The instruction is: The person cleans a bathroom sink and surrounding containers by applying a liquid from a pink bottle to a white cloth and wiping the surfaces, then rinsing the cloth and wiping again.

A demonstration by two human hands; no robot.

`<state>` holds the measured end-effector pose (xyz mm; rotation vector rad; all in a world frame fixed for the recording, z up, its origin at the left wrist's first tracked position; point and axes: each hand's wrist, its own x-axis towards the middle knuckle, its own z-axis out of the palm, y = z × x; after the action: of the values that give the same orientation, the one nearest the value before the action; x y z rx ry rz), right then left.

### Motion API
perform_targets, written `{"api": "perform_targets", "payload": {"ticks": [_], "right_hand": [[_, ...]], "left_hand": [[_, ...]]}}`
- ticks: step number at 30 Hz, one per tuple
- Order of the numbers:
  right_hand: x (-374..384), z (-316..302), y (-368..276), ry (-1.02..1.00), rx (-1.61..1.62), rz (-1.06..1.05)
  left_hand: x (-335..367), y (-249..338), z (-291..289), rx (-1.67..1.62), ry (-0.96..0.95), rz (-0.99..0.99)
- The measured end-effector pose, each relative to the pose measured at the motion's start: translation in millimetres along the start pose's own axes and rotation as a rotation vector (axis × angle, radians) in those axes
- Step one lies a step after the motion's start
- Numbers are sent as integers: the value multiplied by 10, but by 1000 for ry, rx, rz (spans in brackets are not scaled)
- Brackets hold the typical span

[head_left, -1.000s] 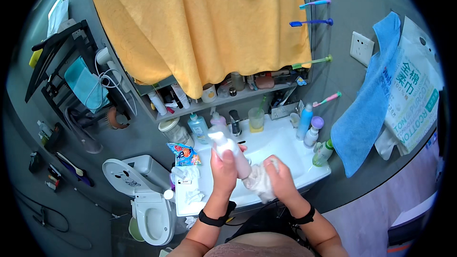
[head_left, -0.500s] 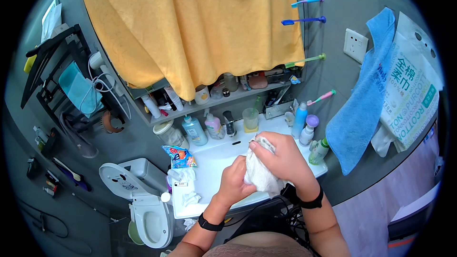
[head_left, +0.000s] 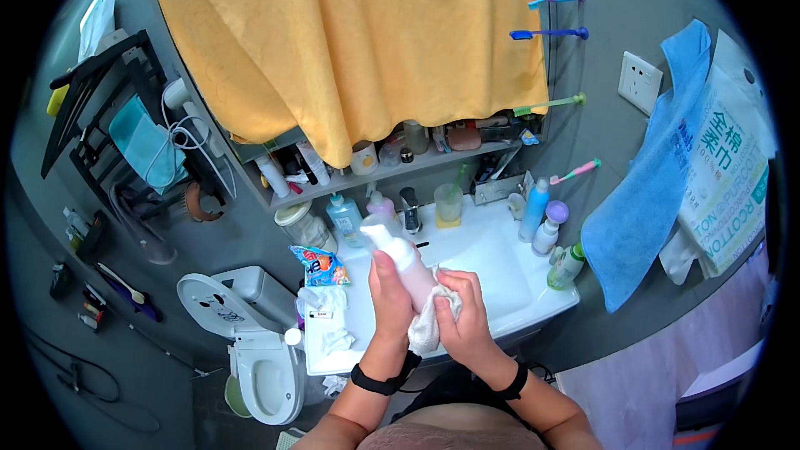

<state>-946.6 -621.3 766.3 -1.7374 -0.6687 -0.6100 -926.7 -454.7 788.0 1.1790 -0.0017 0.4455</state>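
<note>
A: What does the person's left hand [head_left: 390,293] have hold of?

B: A pale pink pump bottle [head_left: 411,277] with a white top. The hand is curled about it, thumb along the near side; the fingers behind are hidden. The bottle leans, its top toward the upper left and its lower end toward the right hand [head_left: 467,321].

A: And that right hand?

B: It is closed on a crumpled white cloth [head_left: 425,329], gripped between thumb and bent fingers. The cloth lies against the lower part of the bottle and covers its base, with a loose end hanging down between the two hands.

A: Where is all this taking place?

B: Above the near part of a white washbasin [head_left: 508,283]. The bottle is held up in the air, in front of the dark faucet [head_left: 410,210].

A: What stands around it?

B: At the back left, a light blue bottle [head_left: 344,221] beside a pink and lilac one, partly hidden by the held bottle. Right of the faucet, a clear cup [head_left: 448,200] rests on a yellow base. On the left ledge lie a blue snack-style packet [head_left: 319,267] and crumpled white tissues [head_left: 337,340].

A: And the right side?

B: A blue spray can [head_left: 535,210], a purple-capped bottle [head_left: 546,237] and a green bottle [head_left: 567,267], near a hanging blue towel [head_left: 642,192].
</note>
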Motion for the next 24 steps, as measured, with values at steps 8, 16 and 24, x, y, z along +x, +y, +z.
{"api": "perform_targets", "payload": {"ticks": [8,16,24], "right_hand": [[7,-121,325,15,1121,932],[134,-215,141,246,352,411],[346,-473,-222,138,-134,-126]], "left_hand": [[125,-241,76,-154,-356,44],[-64,-24,437,128,-85,90],[-261,20,475,-105,-180,-12]]}}
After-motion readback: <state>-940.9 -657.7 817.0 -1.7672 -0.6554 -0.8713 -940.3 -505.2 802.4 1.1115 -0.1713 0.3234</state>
